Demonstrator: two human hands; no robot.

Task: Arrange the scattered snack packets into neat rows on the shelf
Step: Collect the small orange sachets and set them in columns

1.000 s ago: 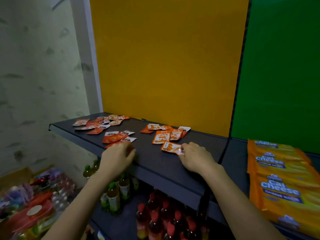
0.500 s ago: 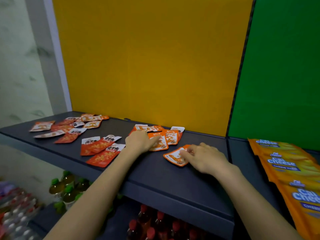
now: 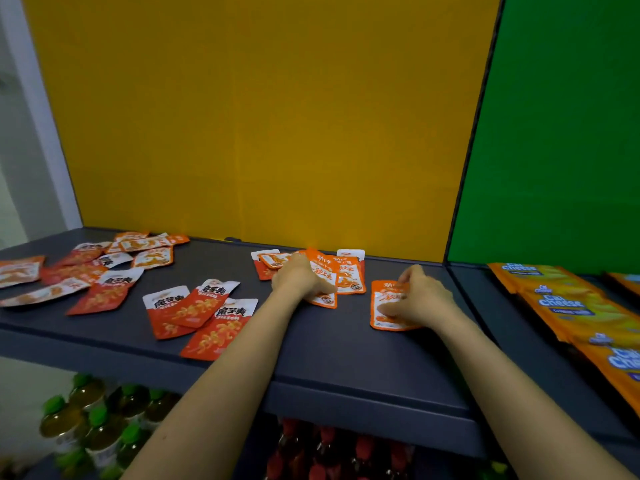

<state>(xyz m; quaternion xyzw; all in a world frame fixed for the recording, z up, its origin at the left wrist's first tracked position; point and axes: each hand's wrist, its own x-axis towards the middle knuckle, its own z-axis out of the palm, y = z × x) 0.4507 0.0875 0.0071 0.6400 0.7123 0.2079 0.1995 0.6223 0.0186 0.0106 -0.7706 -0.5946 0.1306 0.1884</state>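
At the far left of the dark shelf (image 3: pixel 346 362), a loose scatter of snack packets (image 3: pixel 86 268) is spread at mixed angles, some overlapping. Just right of it, three red-and-white packets (image 3: pixel 197 313) are fanned over one another near the front edge.

The left forearm is stretched up from the lower middle of the view and across the shelf front, angled slightly right. The left hand (image 3: pixel 298 278) is held knuckles up over a pile of orange packets (image 3: pixel 348 271) lying near the yellow back panel (image 3: pixel 263 126). Its fingers are loosely bent and laid on the frontmost packet of that pile, with one finger extended to the right across it. Whether a packet is pinched beneath the hand cannot be told.

The right forearm is brought in from the lower right corner and angled left. The right hand (image 3: pixel 422 299) is rested palm down on a single orange packet (image 3: pixel 381 320), which lies flat on the shelf, apart from the pile and to its right. The fingers are nearly straight, spread and pressed on the packet's face, with the thumb raised by its upper edge; nothing is gripped. The hand is somewhat blurred.

Further right, beyond a seam in the shelving and before the green panel (image 3: pixel 561 133), large orange cheese-wafer packs (image 3: pixel 568 306) are laid in an overlapping row. Below the shelf, green-capped bottles (image 3: pixel 90 417) are seen at the left and red-capped bottles (image 3: pixel 329 445) in the middle.
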